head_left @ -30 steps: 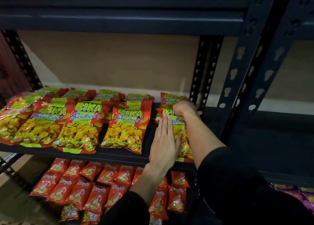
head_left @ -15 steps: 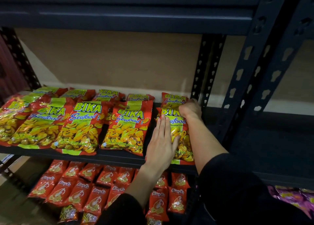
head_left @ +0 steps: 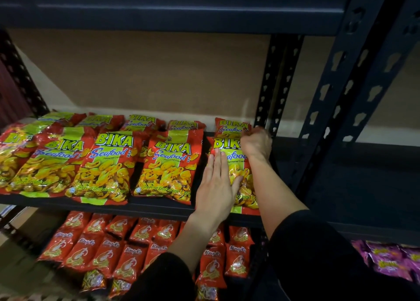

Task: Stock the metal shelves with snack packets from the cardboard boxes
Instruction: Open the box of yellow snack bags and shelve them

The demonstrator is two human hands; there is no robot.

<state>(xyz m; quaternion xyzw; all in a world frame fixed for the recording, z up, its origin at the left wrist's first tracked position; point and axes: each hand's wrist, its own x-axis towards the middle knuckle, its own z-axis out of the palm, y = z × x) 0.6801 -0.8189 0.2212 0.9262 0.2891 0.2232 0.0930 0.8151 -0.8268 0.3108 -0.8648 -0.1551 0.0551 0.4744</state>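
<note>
Several red-and-green BIKA Seafood cracker packets lie flat in two rows on the dark metal shelf (head_left: 159,206). My left hand (head_left: 217,187) presses flat, fingers straight, on the left half of the rightmost front packet (head_left: 244,182). My right hand (head_left: 255,142) grips that packet's top right corner with curled fingers. Just behind it lies another BIKA packet (head_left: 229,126), partly hidden by my right hand. A neighbouring BIKA packet (head_left: 169,166) lies to the left.
Small orange prawn snack packets (head_left: 113,244) fill the shelf below. Purple packets (head_left: 391,259) lie at lower right. Slotted dark uprights (head_left: 336,91) stand right of my hands, with another upright (head_left: 270,89) at the back. An upper shelf (head_left: 172,12) runs overhead.
My right hand has slid slightly right and back with the packet's top corner. My left hand stays flat on the packet. The view has shifted a little.
</note>
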